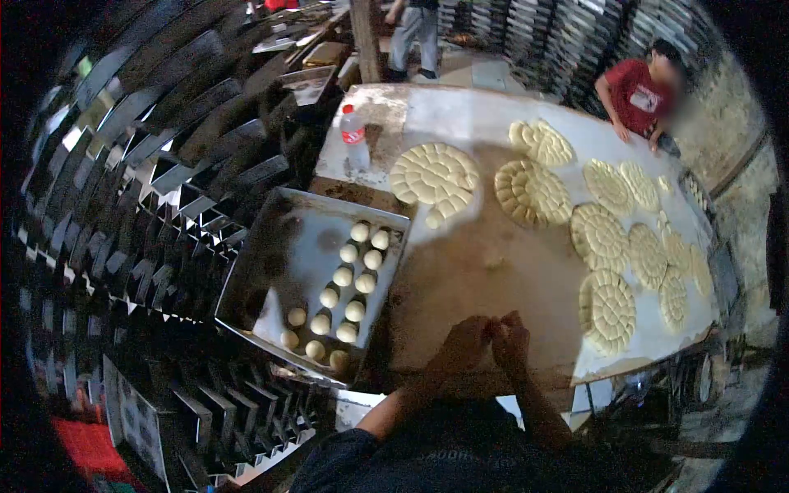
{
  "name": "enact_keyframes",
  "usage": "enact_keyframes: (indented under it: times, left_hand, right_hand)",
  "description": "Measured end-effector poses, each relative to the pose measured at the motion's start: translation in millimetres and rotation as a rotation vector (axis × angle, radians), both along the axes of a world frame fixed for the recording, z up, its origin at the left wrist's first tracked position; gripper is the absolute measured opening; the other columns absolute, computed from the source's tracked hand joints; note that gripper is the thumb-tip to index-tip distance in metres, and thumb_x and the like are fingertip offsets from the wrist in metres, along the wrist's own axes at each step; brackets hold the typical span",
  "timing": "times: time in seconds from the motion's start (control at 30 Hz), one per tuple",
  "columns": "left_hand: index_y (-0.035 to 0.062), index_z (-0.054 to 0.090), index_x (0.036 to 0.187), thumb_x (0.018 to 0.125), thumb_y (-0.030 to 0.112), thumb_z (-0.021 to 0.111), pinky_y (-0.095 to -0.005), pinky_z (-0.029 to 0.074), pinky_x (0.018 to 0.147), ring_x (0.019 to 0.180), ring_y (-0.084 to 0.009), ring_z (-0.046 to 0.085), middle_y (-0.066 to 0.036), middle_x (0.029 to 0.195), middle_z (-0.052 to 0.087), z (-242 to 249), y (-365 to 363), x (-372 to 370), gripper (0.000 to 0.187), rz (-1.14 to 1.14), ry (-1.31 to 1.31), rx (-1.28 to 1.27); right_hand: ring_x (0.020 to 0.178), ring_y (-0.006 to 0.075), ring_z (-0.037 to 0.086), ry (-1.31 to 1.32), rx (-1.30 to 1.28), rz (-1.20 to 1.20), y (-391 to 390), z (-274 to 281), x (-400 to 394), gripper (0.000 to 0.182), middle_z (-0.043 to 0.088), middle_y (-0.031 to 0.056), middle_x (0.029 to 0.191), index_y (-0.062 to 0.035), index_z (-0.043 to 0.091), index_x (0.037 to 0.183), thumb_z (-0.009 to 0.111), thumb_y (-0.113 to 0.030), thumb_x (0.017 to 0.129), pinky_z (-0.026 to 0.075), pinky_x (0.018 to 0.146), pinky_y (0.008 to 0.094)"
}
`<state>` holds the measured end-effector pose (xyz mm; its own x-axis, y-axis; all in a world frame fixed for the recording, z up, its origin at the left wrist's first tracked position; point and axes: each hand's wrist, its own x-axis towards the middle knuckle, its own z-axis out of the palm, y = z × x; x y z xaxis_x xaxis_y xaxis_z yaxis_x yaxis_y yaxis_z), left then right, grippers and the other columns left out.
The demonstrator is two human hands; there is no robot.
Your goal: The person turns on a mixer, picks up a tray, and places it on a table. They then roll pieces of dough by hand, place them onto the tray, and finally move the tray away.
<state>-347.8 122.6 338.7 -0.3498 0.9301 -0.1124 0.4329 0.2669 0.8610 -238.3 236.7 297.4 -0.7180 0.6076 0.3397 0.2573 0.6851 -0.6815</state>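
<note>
My left hand (466,338) and my right hand (511,335) are close together over the near part of the work table (460,283), in deep shadow. Their fingers look drawn in and meet at the tips; whatever they may hold is too dark and small to make out. To the left, a metal tray (308,230) carries rows of small round dough balls (366,283). Beyond my hands lies a flat dough round (434,174) divided into many pieces, with a single dough ball (434,220) at its near edge.
More divided dough rounds (608,312) spread over the right side of the table. A red-capped bottle (354,140) stands at the far left corner. Stacked metal trays (156,172) crowd the left. A person in a red shirt (645,97) leans at the far right edge.
</note>
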Motion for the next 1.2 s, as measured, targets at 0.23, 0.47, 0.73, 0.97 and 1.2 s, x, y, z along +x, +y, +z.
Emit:
enact_keyframes:
  times: [0.23,0.47,0.73,0.97,1.2]
  left_hand:
    - [-0.0067,0.044,0.124,0.091,0.019,0.050,-0.0497,0.046,0.090,0.110,-0.0423,0.053,-0.028,0.130,0.046,-79.2,111.3,24.6,0.043,-0.002,0.555,0.028]
    - [-0.0034,0.037,0.137,0.089,0.031,0.054,-0.0505,0.039,0.098,0.121,-0.0426,0.046,-0.026,0.128,0.050,-64.4,125.6,10.8,0.062,0.376,0.583,-0.280]
    - [0.0090,0.054,0.125,0.083,0.023,0.059,-0.0481,0.034,0.100,0.110,-0.0334,0.051,-0.015,0.119,0.057,-144.2,23.8,4.4,0.044,0.206,0.381,-0.056]
    - [0.0098,0.060,0.111,0.079,0.016,0.060,-0.0493,0.039,0.096,0.102,-0.0322,0.054,-0.014,0.107,0.060,-142.6,103.0,34.5,0.033,0.443,0.437,0.041]
    - [0.0053,0.056,0.115,0.088,0.018,0.057,-0.0451,0.040,0.101,0.111,-0.0299,0.053,-0.017,0.117,0.057,-92.1,47.2,2.8,0.030,0.459,0.357,-0.047]
  right_hand:
    - [0.071,0.0313,0.059,-0.259,-0.215,-0.177,106.2,-11.4,76.4,0.040,0.057,0.0189,0.078,0.0011,0.052,0.085,0.045,-0.036,0.096,0.044,0.063,0.0446]
    - [0.106,0.0423,0.049,-0.125,0.504,0.034,141.1,-100.8,115.2,0.029,0.054,0.0239,0.104,0.0020,0.054,0.091,0.053,-0.027,0.089,0.035,0.095,0.0539]
    - [0.104,0.0421,0.048,-0.139,0.342,0.463,192.0,-66.0,99.1,0.031,0.053,0.0236,0.102,0.0051,0.057,0.095,0.063,-0.020,0.077,0.030,0.102,0.0593]
    - [0.096,0.0385,0.050,-0.211,0.326,0.572,147.8,-74.1,70.4,0.024,0.052,0.0213,0.096,0.0026,0.055,0.096,0.053,-0.019,0.086,0.035,0.099,0.0544]
    - [0.089,0.0341,0.050,-0.171,0.731,0.537,206.2,-64.2,72.1,0.011,0.051,0.0151,0.084,-0.0034,0.053,0.085,0.054,-0.015,0.085,0.039,0.089,0.0494]
